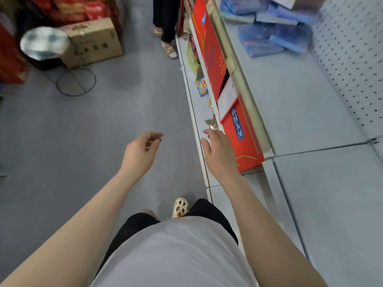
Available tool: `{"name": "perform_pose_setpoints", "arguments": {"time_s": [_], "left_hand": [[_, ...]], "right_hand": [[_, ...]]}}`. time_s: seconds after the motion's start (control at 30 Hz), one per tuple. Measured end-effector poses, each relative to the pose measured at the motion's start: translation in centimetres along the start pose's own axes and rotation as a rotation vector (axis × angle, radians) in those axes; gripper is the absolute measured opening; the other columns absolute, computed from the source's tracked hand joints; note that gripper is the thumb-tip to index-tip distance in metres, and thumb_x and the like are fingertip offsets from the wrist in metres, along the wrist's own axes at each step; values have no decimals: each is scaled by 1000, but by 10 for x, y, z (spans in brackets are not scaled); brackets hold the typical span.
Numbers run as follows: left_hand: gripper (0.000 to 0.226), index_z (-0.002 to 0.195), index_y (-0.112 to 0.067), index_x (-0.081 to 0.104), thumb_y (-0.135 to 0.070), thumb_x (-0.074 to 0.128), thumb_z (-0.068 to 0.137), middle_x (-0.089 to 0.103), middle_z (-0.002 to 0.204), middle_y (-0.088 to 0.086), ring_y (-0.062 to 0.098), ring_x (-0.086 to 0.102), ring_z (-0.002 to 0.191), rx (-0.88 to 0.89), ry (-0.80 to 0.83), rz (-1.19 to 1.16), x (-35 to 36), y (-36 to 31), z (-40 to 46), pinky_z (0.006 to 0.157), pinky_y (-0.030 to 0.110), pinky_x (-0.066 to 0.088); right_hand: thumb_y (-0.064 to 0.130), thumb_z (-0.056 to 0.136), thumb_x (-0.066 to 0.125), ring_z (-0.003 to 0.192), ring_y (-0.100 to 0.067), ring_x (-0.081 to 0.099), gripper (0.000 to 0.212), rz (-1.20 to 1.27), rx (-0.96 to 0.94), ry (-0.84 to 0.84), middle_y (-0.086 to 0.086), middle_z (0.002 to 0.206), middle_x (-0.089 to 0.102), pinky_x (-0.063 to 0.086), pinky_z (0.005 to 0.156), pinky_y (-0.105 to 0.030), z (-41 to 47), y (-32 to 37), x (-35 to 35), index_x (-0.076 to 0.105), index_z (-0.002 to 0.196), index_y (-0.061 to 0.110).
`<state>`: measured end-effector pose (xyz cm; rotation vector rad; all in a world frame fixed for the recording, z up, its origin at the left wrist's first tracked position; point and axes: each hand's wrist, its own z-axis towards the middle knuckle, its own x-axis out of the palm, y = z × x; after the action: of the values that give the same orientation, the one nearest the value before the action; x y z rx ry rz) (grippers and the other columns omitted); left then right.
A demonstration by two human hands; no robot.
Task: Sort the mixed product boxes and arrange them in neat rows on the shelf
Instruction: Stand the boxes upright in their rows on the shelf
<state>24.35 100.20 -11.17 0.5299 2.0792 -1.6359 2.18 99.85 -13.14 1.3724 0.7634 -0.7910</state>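
Note:
Flat red boxes stand on edge along the front of the white shelf (294, 104): a near red box (246, 139) with a blue label and a far red box (209, 44). Blue boxes (275, 32) lie in a loose heap at the shelf's far end. My right hand (217, 152) reaches over the lower shelf ledge (196, 112) just left of the near red box, fingers extended, close to a small gold packet (211, 125); contact cannot be told. My left hand (143, 150) hangs over the floor with loosely curled fingers and holds nothing.
Another person's feet in sandals (169, 48) stand by the far end of the shelf. A cardboard box (95, 42), a round fan on a wire stand (44, 45) and red cartons (68, 7) sit across the grey aisle. Snack packets (202, 87) lie on the lower ledge.

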Motion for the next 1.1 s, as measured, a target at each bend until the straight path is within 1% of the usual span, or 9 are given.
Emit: {"name": "perform_pose_setpoints", "arguments": {"time_s": [0.1, 0.2, 0.37, 0.5, 0.63, 0.7, 0.9, 1.0, 1.1], "left_hand": [[21, 110, -27, 66, -19, 53, 96, 70, 101, -8, 12, 63, 91, 46, -4, 20, 5, -30, 67, 83, 24, 47], [20, 110, -27, 65, -18, 53, 96, 69, 103, -8, 11, 62, 90, 92, 18, 22, 13, -54, 138, 80, 22, 47], [23, 116, -26, 63, -18, 52, 97, 64, 106, -14, 5, 58, 90, 220, 106, 43, 27, -97, 262, 70, 3, 37], [24, 117, -30, 61, -20, 51, 98, 63, 109, -15, 4, 58, 89, 313, 206, 37, 34, -141, 363, 76, 23, 46], [25, 118, -26, 62, -15, 52, 98, 64, 113, -9, 3, 58, 90, 451, 306, 26, 50, -188, 453, 77, 13, 44], [25, 119, -22, 63, -15, 53, 97, 64, 112, -8, 7, 60, 91, 515, 331, 48, 60, -217, 486, 82, 20, 48], [28, 121, -18, 63, -14, 55, 95, 63, 116, -3, 14, 60, 97, 672, 385, 55, 97, -290, 559, 89, 32, 51], [28, 121, -20, 62, -16, 56, 94, 63, 118, -1, 17, 61, 101, 708, 415, 72, 114, -312, 585, 93, 40, 51], [29, 123, -20, 61, -17, 56, 95, 60, 121, 1, 17, 60, 105, 760, 423, 83, 127, -329, 602, 94, 42, 50]], "right_hand": [[28, 101, 46, 108, -30, 56, 33, 29, 27, -50, -11, 117, 64, 45, 93, -43, 67, -12, -12, 60, 125, 11], [26, 100, 49, 109, -30, 55, 31, 38, 60, -125, -10, 117, 64, 45, 93, -43, 127, -24, -23, 60, 125, 12], [23, 99, 48, 108, -30, 54, 31, -15, 139, -290, -11, 118, 62, 42, 94, -39, 227, -50, -45, 59, 125, 11], [25, 97, 50, 107, -31, 54, 34, -51, 274, -519, -12, 118, 63, 40, 92, -36, 306, -66, -78, 59, 125, 9], [25, 96, 52, 107, -35, 55, 37, -143, 343, -692, -15, 117, 63, 38, 91, -35, 375, -87, -124, 59, 126, 5], [27, 97, 50, 110, -36, 54, 38, -202, 378, -720, -15, 121, 62, 37, 92, -36, 402, -99, -148, 58, 127, 5], [27, 99, 48, 112, -38, 50, 42, -328, 543, -664, -18, 130, 53, 40, 91, -42, 486, -143, -205, 49, 137, 8], [29, 101, 44, 127, -39, 44, 53, -271, 627, -490, -19, 146, 43, 39, 100, -46, 526, -171, -210, 35, 149, 9], [40, 102, 41, 144, -34, 28, 59, -283, 659, -308, -12, 161, 25, 29, 114, -45, 543, -187, -201, 29, 153, 13]]}}
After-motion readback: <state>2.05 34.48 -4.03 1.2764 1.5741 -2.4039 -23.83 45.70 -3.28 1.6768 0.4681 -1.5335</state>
